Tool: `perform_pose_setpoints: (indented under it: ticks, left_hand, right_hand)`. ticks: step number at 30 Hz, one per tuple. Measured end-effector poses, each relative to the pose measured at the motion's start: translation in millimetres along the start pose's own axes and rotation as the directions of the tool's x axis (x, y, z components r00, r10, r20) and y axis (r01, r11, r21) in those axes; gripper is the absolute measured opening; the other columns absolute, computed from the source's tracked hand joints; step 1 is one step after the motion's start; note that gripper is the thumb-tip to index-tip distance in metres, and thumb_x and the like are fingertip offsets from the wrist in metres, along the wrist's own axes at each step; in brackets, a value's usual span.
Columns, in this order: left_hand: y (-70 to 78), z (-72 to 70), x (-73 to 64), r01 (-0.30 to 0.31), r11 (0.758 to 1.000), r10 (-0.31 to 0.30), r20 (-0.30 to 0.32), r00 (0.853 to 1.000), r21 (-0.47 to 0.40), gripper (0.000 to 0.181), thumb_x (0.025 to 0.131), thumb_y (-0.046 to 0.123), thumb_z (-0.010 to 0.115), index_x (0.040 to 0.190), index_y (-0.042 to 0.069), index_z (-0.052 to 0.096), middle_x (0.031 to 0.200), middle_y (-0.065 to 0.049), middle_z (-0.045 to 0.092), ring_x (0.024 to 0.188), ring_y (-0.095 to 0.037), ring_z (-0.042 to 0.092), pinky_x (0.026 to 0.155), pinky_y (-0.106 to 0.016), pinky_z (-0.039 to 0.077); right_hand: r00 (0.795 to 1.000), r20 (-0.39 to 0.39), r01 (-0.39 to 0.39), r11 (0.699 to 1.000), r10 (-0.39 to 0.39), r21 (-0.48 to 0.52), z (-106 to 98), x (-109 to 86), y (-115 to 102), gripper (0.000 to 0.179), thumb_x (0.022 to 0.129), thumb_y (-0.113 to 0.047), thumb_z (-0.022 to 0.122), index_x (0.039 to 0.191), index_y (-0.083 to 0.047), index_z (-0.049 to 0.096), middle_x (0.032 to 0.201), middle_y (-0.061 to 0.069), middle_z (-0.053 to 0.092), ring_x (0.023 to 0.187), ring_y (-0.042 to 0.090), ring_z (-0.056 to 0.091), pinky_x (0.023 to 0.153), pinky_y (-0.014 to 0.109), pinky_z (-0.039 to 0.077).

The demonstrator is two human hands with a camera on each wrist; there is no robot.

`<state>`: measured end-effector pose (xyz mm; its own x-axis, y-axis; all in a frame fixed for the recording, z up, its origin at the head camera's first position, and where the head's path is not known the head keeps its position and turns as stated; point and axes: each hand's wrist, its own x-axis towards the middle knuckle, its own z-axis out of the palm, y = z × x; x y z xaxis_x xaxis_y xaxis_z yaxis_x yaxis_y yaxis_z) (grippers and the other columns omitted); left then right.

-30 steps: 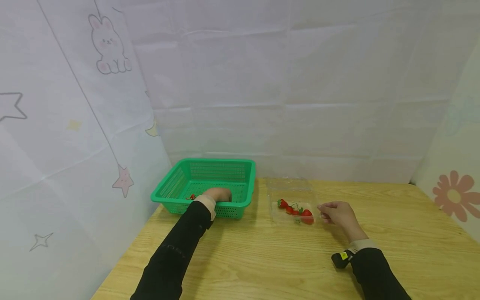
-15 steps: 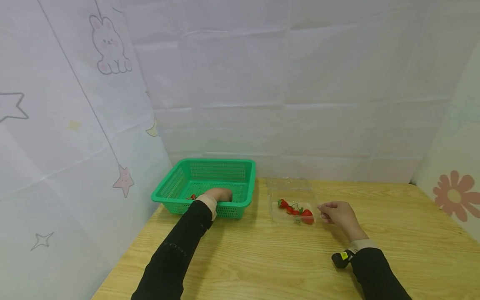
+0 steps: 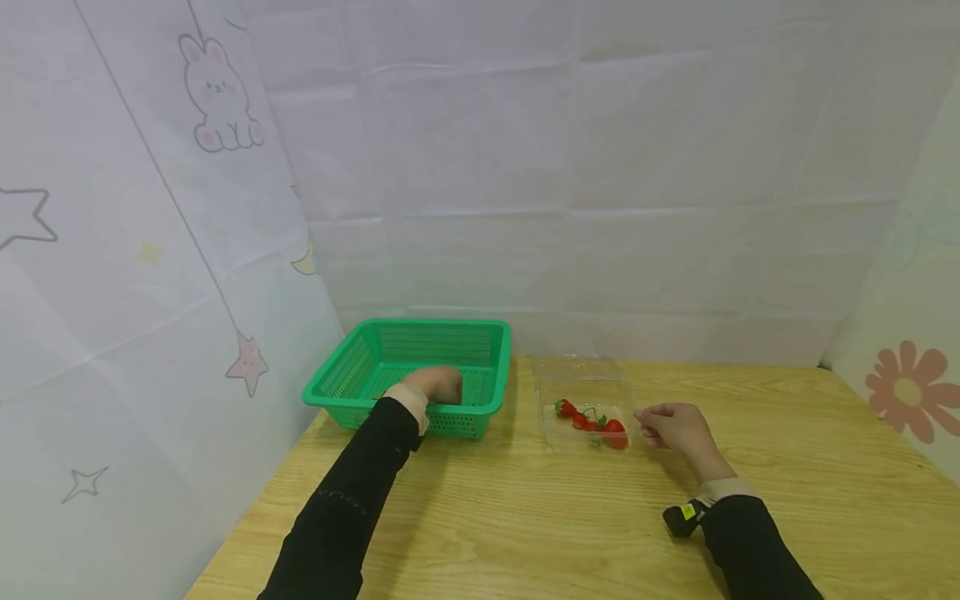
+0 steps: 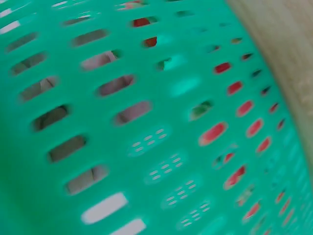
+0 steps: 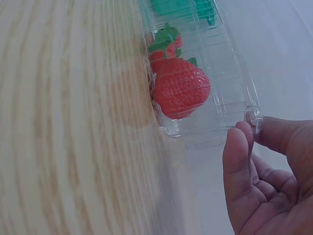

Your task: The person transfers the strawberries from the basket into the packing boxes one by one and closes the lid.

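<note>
My left hand [image 3: 441,384] reaches over the front rim of a green plastic basket [image 3: 480,409], fingers down inside. The basket's slotted wall [image 4: 146,122] fills the left wrist view; bits of the hand and red fruit show through the slots, but whether the fingers hold anything is hidden. At the right, my right hand [image 3: 678,429] pinches the edge of a clear plastic box [image 5: 225,98] between thumb and fingers. Inside that box lie a large strawberry [image 3: 614,434], another strawberry [image 3: 565,407] at the left and small red fruits [image 3: 579,421] between them.
The box's clear lid [image 3: 577,367] stands raised at its back. Both containers rest on a wooden table [image 3: 525,517]. Behind the table hangs a pale sheet [image 3: 600,192], with a printed one [image 3: 150,333] along the left.
My left hand has risen slightly inside the basket and shifted a little left, its wrist covering more of the red fruit there. The right hand and the box have stayed put.
</note>
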<state>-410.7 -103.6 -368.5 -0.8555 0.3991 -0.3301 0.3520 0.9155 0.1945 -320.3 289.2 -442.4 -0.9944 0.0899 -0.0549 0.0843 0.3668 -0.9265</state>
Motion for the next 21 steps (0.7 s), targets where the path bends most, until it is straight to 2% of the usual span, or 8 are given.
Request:
perform_pose_setpoints:
  ticks: [2, 3, 7, 11, 15, 21]
  left_hand:
    - [1.8, -4.4, -1.6, 0.006, 1.0, -0.007, -0.019, 1.0, -0.009, 0.024, 0.094, 0.016, 0.066, 0.07, 0.014, 0.07, 0.063, 0.004, 0.048, 0.054, -0.011, 0.039, 0.055, -0.029, 0.041]
    - [3.0, -7.1, -1.1, 0.007, 1.0, -0.007, -0.02, 1.0, -0.009, 0.026, 0.094, 0.016, 0.067, 0.068, 0.015, 0.069, 0.061, 0.004, 0.046, 0.053, -0.012, 0.035, 0.053, -0.03, 0.04]
    - [12.8, -18.0, -5.3, -0.026, 1.0, 0.026, -0.063, 0.998, 0.001, 0.006, 0.09, 0.015, 0.072, 0.087, 0.012, 0.077, 0.079, 0.002, 0.066, 0.069, -0.013, 0.058, 0.064, -0.033, 0.052]
    - [25.9, -27.6, -8.6, -0.085, 0.996, 0.087, -0.131, 0.988, 0.028, 0.008, 0.091, 0.009, 0.07, 0.096, 0.009, 0.076, 0.092, 0.0, 0.068, 0.082, -0.018, 0.063, 0.072, -0.033, 0.054]
    - [40.5, -34.5, -12.2, -0.147, 0.988, 0.153, -0.219, 0.964, 0.042, 0.011, 0.093, 0.006, 0.066, 0.1, 0.007, 0.074, 0.097, -0.003, 0.067, 0.086, -0.019, 0.063, 0.071, -0.03, 0.052]
    - [65.2, -38.0, -13.7, -0.231, 0.969, 0.247, -0.324, 0.913, 0.088, 0.01, 0.095, 0.008, 0.064, 0.102, 0.007, 0.071, 0.096, -0.004, 0.065, 0.083, -0.017, 0.061, 0.071, -0.029, 0.05]
  right_hand:
    - [1.0, 0.005, 0.004, 1.0, -0.004, -0.001, 0.1, 0.0, -0.1, 0.041, 0.099, -0.019, 0.059, 0.119, 0.016, 0.057, 0.094, 0.022, 0.066, 0.077, 0.024, 0.067, 0.067, 0.034, 0.058]
    - [1.0, 0.003, 0.001, 1.0, -0.001, 0.001, 0.0, -0.2, -0.5, 0.04, 0.099, -0.019, 0.059, 0.119, 0.016, 0.057, 0.095, 0.022, 0.066, 0.077, 0.024, 0.067, 0.067, 0.034, 0.058]
    - [1.0, 0.003, 0.0, 1.0, 0.0, -0.009, -0.5, -1.4, -1.5, 0.039, 0.099, -0.019, 0.059, 0.118, 0.015, 0.057, 0.094, 0.022, 0.066, 0.077, 0.023, 0.066, 0.067, 0.034, 0.058]
    - [1.0, 0.0, 0.002, 1.0, -0.002, -0.016, -0.7, -2.0, -1.4, 0.04, 0.099, -0.018, 0.058, 0.118, 0.016, 0.057, 0.094, 0.021, 0.067, 0.077, 0.022, 0.066, 0.066, 0.034, 0.058]
    - [1.0, 0.006, 0.009, 1.0, -0.009, -0.017, -0.4, -1.5, -0.8, 0.04, 0.1, -0.018, 0.057, 0.119, 0.016, 0.057, 0.094, 0.02, 0.067, 0.077, 0.021, 0.066, 0.067, 0.033, 0.058]
    - [1.0, 0.01, 0.015, 1.0, -0.015, -0.008, 1.1, -0.9, 0.1, 0.039, 0.099, -0.018, 0.058, 0.119, 0.016, 0.057, 0.093, 0.02, 0.067, 0.077, 0.023, 0.066, 0.066, 0.034, 0.058]
